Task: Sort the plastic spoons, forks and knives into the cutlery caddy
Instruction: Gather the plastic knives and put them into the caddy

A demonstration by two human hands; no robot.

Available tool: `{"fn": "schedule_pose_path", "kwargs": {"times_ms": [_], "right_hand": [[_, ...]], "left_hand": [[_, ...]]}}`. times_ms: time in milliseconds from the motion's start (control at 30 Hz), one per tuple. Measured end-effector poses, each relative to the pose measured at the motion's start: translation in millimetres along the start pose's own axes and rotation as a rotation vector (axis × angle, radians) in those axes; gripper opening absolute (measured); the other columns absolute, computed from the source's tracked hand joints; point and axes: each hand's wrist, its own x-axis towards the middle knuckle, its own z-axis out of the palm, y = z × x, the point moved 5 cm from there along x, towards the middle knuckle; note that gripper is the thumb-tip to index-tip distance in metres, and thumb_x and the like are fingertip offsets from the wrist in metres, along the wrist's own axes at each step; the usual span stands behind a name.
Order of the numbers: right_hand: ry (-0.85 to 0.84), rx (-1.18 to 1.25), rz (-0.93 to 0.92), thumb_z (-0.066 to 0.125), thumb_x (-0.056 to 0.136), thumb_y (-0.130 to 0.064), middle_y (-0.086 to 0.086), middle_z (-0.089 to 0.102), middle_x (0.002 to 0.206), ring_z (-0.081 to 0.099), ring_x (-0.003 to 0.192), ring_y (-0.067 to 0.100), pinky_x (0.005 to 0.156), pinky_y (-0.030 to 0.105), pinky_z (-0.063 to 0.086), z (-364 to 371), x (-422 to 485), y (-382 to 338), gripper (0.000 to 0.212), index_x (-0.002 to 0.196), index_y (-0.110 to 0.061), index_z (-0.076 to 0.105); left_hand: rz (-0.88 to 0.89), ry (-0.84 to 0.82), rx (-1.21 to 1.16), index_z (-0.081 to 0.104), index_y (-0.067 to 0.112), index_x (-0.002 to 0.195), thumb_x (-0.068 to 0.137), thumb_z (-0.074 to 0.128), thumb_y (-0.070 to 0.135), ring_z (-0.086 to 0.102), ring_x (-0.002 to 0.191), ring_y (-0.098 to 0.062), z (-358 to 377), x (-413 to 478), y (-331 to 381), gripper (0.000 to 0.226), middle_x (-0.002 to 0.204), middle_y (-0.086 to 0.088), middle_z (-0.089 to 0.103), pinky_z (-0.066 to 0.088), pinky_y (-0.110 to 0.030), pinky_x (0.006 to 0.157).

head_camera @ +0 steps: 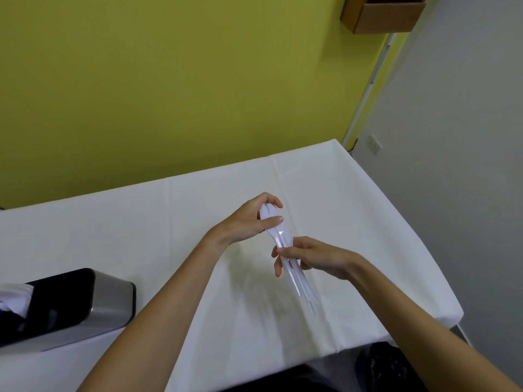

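Note:
Both my hands hold one bundle of clear plastic spoons (pixel 281 236) above the middle of the white-clothed table (pixel 169 210). My left hand (pixel 249 222) grips the bowl ends at the top of the bundle. My right hand (pixel 311 257) pinches the handles lower down, and the handle tips fan out below it toward the table's near edge. The cutlery caddy (pixel 85 304), a steel box with a black inside, stands at the left edge of view; white plastic cutlery (pixel 12 297) shows in its left compartment. Which pieces are in there I cannot tell.
A yellow-green wall rises behind the table. A cardboard box (pixel 382 15) hangs at the top right. The table's right edge drops off to a grey floor. A dark shape (pixel 387 366) lies below the table's near edge.

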Motion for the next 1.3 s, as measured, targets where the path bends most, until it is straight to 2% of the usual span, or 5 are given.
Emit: {"fn": "schedule_pose_path", "kwargs": {"times_ms": [267, 600, 833, 967, 1300], "right_hand": [[-0.002, 0.049, -0.014, 0.047, 0.099, -0.031, -0.002, 0.067, 0.071, 0.059, 0.063, 0.011, 0.063, 0.022, 0.041, 0.5, 4.4, -7.5, 0.029, 0.078, -0.015, 0.055], [0.147, 0.080, -0.105, 0.046, 0.099, -0.018, -0.010, 0.054, 0.051, 0.032, 0.044, 0.009, 0.045, 0.018, 0.025, -5.5, 11.5, -16.0, 0.034, 0.066, -0.009, 0.048], [0.566, 0.308, -0.242, 0.048, 0.099, -0.018, -0.008, 0.049, 0.048, 0.037, 0.043, 0.008, 0.045, 0.017, 0.031, -29.5, 10.2, -22.3, 0.036, 0.066, -0.004, 0.051], [0.787, 0.470, -0.326, 0.053, 0.095, -0.014, 0.008, 0.049, 0.059, 0.039, 0.041, 0.014, 0.043, 0.023, 0.033, -25.7, 12.2, -19.5, 0.030, 0.069, 0.000, 0.054], [0.735, 0.534, -0.251, 0.058, 0.093, -0.020, 0.010, 0.052, 0.060, 0.044, 0.044, 0.015, 0.048, 0.024, 0.037, 10.4, 17.8, -7.6, 0.030, 0.068, -0.003, 0.059]], "left_hand": [[-0.028, -0.039, 0.043, 0.057, 0.013, 0.103, 0.091, 0.064, 0.020, 0.051, 0.068, -0.005, 0.2, -1.5, 3.6, 0.016, 0.088, 0.006, 0.056, 0.040, -0.011, 0.055], [0.000, 0.170, -0.165, 0.056, 0.014, 0.117, 0.090, 0.064, 0.018, 0.051, 0.061, -0.007, -6.4, -3.5, 6.0, 0.028, 0.079, 0.007, 0.058, 0.040, -0.016, 0.055], [-0.123, 0.742, -0.740, 0.059, 0.014, 0.111, 0.102, 0.036, 0.037, 0.063, 0.099, -0.021, -5.7, -29.3, -24.1, 0.034, 0.110, -0.007, 0.068, 0.047, -0.032, 0.084], [-0.175, 0.810, -1.088, 0.055, 0.008, 0.125, 0.101, 0.019, 0.049, 0.055, 0.121, -0.019, 34.3, -48.9, -34.9, 0.059, 0.123, -0.007, 0.064, 0.035, -0.033, 0.110], [-0.050, 0.831, -1.256, 0.054, 0.008, 0.131, 0.096, 0.013, 0.062, 0.046, 0.131, -0.016, 34.3, -52.5, -29.4, 0.076, 0.134, -0.005, 0.058, 0.026, -0.032, 0.116]]}}
